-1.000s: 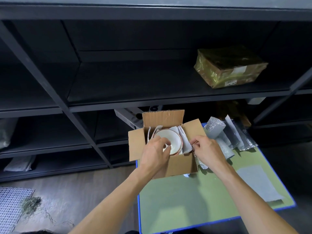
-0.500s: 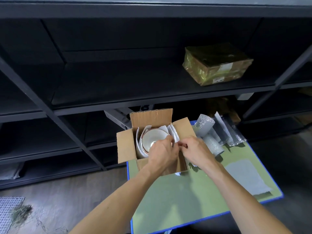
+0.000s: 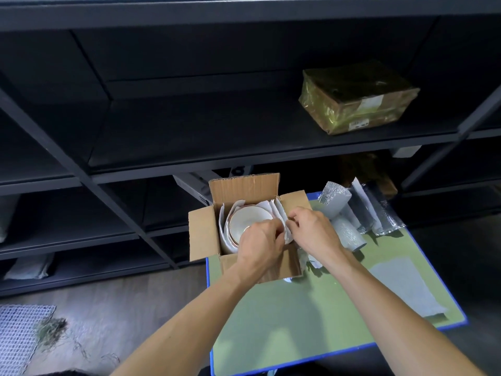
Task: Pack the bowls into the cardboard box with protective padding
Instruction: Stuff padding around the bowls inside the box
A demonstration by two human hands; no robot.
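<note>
An open cardboard box stands at the far left corner of a green table. Inside it a white bowl with a thin brown rim stands on edge, with white padding sheets around it. My left hand reaches over the box's near wall and pinches the padding sheet at the bowl's right. My right hand is at the box's right side and pinches the same sheet. The two hands' fingertips almost touch.
Silver padded rolls and pouches lie right of the box. A flat grey sheet rests on the table's right part. Dark metal shelving stands behind, with a wrapped parcel on it. A mesh mat lies on the floor.
My left hand has moved off the bowl's front toward the right, to the padding sheet. My right hand came in over the box's right flap to meet it.
</note>
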